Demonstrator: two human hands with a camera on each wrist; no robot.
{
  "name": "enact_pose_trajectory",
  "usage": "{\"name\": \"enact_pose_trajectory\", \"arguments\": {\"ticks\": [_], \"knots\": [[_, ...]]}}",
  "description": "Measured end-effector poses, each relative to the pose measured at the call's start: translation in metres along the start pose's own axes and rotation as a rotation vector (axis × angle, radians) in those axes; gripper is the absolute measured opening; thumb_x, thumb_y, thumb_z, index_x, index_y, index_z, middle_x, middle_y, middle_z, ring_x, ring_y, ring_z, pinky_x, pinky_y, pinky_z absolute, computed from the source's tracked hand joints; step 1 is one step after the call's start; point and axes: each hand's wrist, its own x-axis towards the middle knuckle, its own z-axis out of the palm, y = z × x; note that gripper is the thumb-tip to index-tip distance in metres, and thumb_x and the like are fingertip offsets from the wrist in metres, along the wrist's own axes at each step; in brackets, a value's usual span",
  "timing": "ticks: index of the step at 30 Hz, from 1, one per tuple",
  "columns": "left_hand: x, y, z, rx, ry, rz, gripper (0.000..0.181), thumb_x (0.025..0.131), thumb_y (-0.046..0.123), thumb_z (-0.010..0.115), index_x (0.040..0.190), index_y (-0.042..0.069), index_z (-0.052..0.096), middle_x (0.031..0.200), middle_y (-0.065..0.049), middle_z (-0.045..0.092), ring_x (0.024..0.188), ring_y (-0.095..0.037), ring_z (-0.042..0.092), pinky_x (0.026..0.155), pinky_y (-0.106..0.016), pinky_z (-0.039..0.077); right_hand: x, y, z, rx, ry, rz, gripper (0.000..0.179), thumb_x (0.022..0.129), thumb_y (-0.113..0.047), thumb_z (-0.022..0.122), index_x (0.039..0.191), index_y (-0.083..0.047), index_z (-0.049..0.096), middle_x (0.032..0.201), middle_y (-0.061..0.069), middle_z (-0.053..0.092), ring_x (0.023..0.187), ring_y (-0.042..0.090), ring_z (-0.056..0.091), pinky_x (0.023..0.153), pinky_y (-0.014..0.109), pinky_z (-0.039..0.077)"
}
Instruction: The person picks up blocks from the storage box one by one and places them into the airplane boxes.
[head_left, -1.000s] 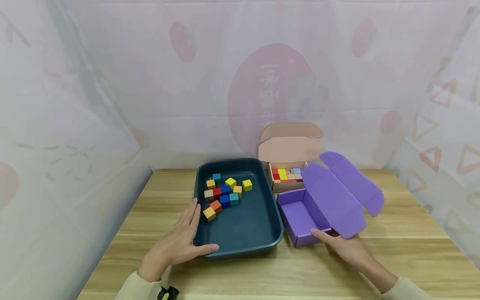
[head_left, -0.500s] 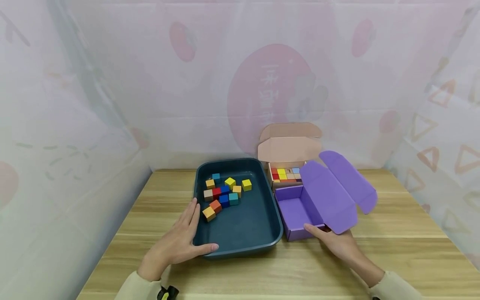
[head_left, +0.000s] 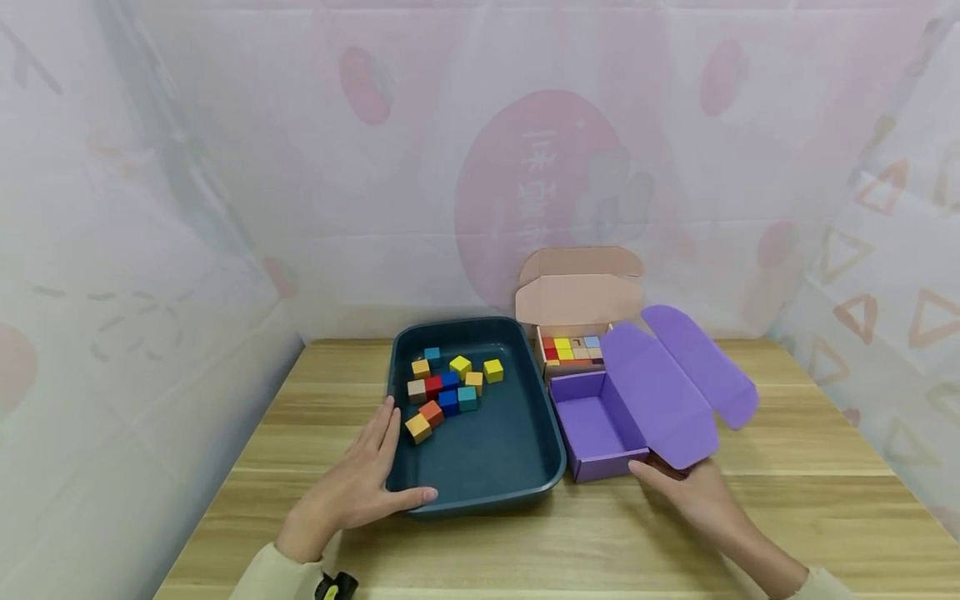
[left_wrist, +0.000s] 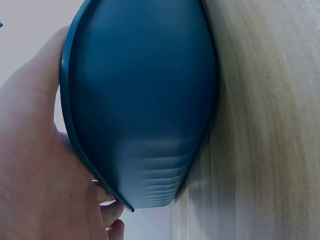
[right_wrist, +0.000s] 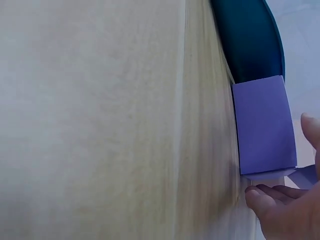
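A dark teal tray (head_left: 510, 454) holds several loose coloured cubes, among them a yellow cube (head_left: 493, 370) and an orange cube (head_left: 418, 427). My left hand (head_left: 360, 483) rests spread over its near left corner, fingers along the left rim and thumb on the front rim. To the right stands a purple cardboard box (head_left: 611, 465), its lid (head_left: 667, 396) folded back to the right. At that box's front right corner is my right hand (head_left: 697, 496), partly beneath the lid. In the right wrist view its thumb stands apart from the box wall; whether the fingertips touch is unclear.
Behind the purple box, a tan cardboard box (head_left: 581, 372) with its lid raised holds rows of coloured cubes. The wooden table (head_left: 480, 558) meets a patterned cloth backdrop (head_left: 420, 275) at the back and both sides.
The purple box has slid a little left and back, close to the tray and tan box. My right hand moved left with it, then slightly right off its front. My left hand stays put.
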Motion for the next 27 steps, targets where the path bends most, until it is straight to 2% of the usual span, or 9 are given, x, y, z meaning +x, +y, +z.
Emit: {"name": "enact_pose_trajectory", "arguments": {"ticks": [3, 5, 9, 12, 14, 17, 19, 23, 27], "knots": [[0.0, -0.001, 0.0, 0.001, 0.009, 0.006, 0.129, 0.086, 0.078, 0.066, 0.169, 0.002, 0.005, 0.179, -0.017, -0.004, 0.165, -0.045, 0.007, 0.128, -0.07, 0.021, -0.009, 0.002, -0.007, -0.062, -0.024, 0.04, 0.072, 0.094, -0.048, 0.078, 0.148, -0.003, 0.058, 0.144, 0.013, 0.067, 0.13, 0.023, 0.069, 0.096, 0.014, 0.056], [0.0, -0.002, -0.001, 0.005, 0.016, 0.011, 0.129, 0.086, 0.078, 0.066, 0.169, 0.001, 0.005, 0.179, -0.017, -0.004, 0.165, -0.045, 0.007, 0.128, -0.07, 0.021, -0.014, 0.002, -0.01, -0.061, -0.037, 0.051, 0.069, 0.095, -0.044, 0.079, 0.145, 0.001, 0.061, 0.142, 0.015, 0.069, 0.13, 0.027, 0.069, 0.095, 0.017, 0.058], [0.0, -0.003, 0.0, 0.011, 0.027, 0.019, 0.129, 0.086, 0.078, 0.067, 0.169, 0.001, 0.006, 0.179, -0.018, -0.003, 0.165, -0.045, 0.008, 0.128, -0.069, 0.022, -0.022, 0.001, -0.01, -0.096, -0.038, 0.027, 0.055, 0.093, -0.038, 0.082, 0.131, 0.001, 0.071, 0.127, 0.013, 0.077, 0.111, 0.016, 0.078, 0.088, 0.017, 0.061], [0.0, -0.003, 0.001, 0.015, 0.025, 0.022, 0.128, 0.086, 0.079, 0.066, 0.169, 0.002, 0.006, 0.179, -0.017, -0.002, 0.165, -0.045, 0.009, 0.128, -0.069, 0.022, -0.029, -0.001, -0.007, -0.12, -0.097, -0.06, 0.043, 0.093, -0.031, 0.083, 0.121, 0.001, 0.076, 0.115, 0.012, 0.081, 0.098, 0.008, 0.079, 0.083, 0.017, 0.061], [0.0, -0.002, 0.002, 0.011, 0.021, 0.021, 0.128, 0.086, 0.078, 0.066, 0.169, 0.002, 0.005, 0.179, -0.017, -0.003, 0.165, -0.045, 0.008, 0.129, -0.069, 0.021, -0.032, -0.003, -0.002, -0.112, -0.163, -0.158, 0.038, 0.093, -0.026, 0.082, 0.118, 0.003, 0.076, 0.111, 0.014, 0.081, 0.094, 0.006, 0.078, 0.081, 0.017, 0.062], [0.0, -0.002, 0.002, 0.007, 0.017, 0.016, 0.128, 0.086, 0.078, 0.066, 0.17, 0.003, 0.004, 0.179, -0.017, -0.003, 0.165, -0.045, 0.008, 0.129, -0.069, 0.021, -0.034, -0.011, 0.008, -0.06, -0.281, -0.287, 0.034, 0.095, -0.021, 0.08, 0.116, 0.005, 0.075, 0.11, 0.017, 0.08, 0.093, 0.005, 0.078, 0.081, 0.019, 0.063], [0.001, -0.002, 0.002, 0.006, 0.017, 0.015, 0.128, 0.086, 0.078, 0.066, 0.17, 0.003, 0.005, 0.18, -0.017, -0.003, 0.165, -0.045, 0.008, 0.129, -0.069, 0.02, -0.033, -0.02, 0.013, -0.05, -0.323, -0.35, 0.033, 0.096, -0.022, 0.08, 0.116, 0.004, 0.076, 0.11, 0.017, 0.08, 0.094, 0.005, 0.078, 0.081, 0.02, 0.063], [0.001, -0.002, 0.003, 0.015, 0.022, 0.021, 0.128, 0.086, 0.078, 0.066, 0.17, 0.003, 0.005, 0.18, -0.017, -0.003, 0.165, -0.044, 0.008, 0.129, -0.069, 0.02, -0.027, -0.045, 0.022, -0.043, -0.362, -0.406, 0.034, 0.095, -0.025, 0.08, 0.115, 0.002, 0.076, 0.108, 0.015, 0.081, 0.094, 0.007, 0.078, 0.081, 0.022, 0.064], [0.001, -0.002, 0.003, 0.018, 0.022, 0.022, 0.128, 0.086, 0.078, 0.066, 0.169, 0.003, 0.005, 0.18, -0.017, -0.003, 0.166, -0.043, 0.008, 0.129, -0.068, 0.021, -0.011, -0.071, 0.031, -0.071, -0.368, -0.45, 0.035, 0.095, -0.028, 0.081, 0.117, 0.0, 0.076, 0.109, 0.012, 0.081, 0.096, 0.01, 0.078, 0.083, 0.022, 0.064]]}}
